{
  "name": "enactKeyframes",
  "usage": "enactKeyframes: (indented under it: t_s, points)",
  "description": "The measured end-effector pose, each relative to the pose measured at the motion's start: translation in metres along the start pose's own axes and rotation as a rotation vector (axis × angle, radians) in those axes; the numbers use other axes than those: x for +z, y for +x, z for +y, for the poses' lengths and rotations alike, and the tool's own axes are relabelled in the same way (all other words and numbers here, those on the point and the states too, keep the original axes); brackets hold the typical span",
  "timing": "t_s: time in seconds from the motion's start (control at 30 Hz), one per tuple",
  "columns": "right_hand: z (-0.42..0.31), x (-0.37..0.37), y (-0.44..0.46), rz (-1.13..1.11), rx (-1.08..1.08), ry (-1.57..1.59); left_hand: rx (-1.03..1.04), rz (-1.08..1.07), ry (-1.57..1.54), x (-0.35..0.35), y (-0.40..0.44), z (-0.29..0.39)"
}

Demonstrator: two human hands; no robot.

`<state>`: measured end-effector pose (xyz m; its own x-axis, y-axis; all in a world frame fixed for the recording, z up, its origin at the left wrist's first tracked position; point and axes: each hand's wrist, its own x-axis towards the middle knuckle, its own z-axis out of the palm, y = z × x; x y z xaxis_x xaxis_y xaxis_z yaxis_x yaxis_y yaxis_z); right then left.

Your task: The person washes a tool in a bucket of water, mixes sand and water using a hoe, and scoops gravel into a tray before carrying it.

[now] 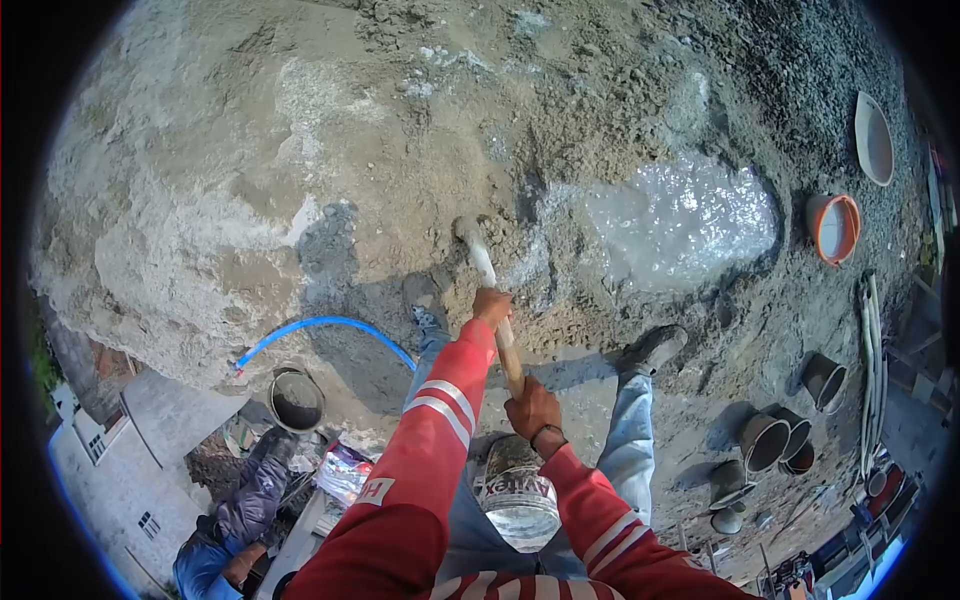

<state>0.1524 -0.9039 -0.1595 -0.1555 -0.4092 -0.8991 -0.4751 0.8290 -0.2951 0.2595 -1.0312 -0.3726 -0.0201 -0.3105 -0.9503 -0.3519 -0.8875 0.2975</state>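
One round orange plastic bucket (pixel 815 220) is holding pale liquid at the right, and a shallow whitish oval basin (pixel 862 122) is lying farther off; at the left, a dark round bucket (pixel 296 376) is containing grey material. A white bucket marked Avitex (pixel 520 522) is sitting between the denim-clad legs (pixel 630 425), its contents hard to tell. A long wooden tool handle (pixel 507 350) is slanting from near right to far left, its far end meeting brown sand (pixel 440 200). The left hand (pixel 492 307) is gripping it farther along, the right hand (pixel 535 410) nearer, both clamped apart
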Motion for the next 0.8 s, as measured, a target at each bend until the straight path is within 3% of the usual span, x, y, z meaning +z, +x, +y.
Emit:
enactKeyframes:
  t_s: [0.07, 0.13, 0.17, 0.27, 0.37, 0.47, 0.57, 0.63, 0.7, 0.8]
  points:
    - [0.002, -0.047, -0.003, -0.054, -0.069, -0.039, -0.024, -0.091, -0.097, 0.011, -0.009, -0.011]
    - [0.012, -0.104, 0.005, -0.133, -0.197, -0.112, -0.145, -0.009, -0.687, 0.03, -0.009, -0.002]
    - [0.022, -0.131, 0.008, -0.169, -0.252, -0.142, -0.143, -0.006, -0.688, 0.042, -0.02, 0.008]
    - [0.055, -0.21, -0.013, -0.219, -0.355, -0.239, -0.058, 0.038, -1.146, 0.081, -0.033, 0.028]
    - [0.113, -0.274, -0.031, -0.181, -0.444, -0.383, -0.168, 0.083, -1.197, 0.144, -0.048, 0.023]
    - [0.203, -0.309, -0.014, -0.074, -0.489, -0.534, -0.27, -0.003, -1.3, 0.222, -0.084, 0.024]
    - [0.272, -0.301, 0.01, 0.044, -0.495, -0.613, -0.159, 0.056, -1.322, 0.265, -0.088, 0.016]
    - [0.282, -0.272, 0.021, 0.097, -0.469, -0.615, -0.071, 0.107, -1.283, 0.244, -0.11, 0.027]
    - [0.263, -0.232, 0.022, 0.16, -0.471, -0.479, 0.018, 0.154, -1.228, 0.21, -0.137, 0.049]
    - [0.177, -0.153, 0.011, 0.146, -0.652, -0.319, 0.271, 0.297, -1.019, 0.104, -0.161, 0.085]
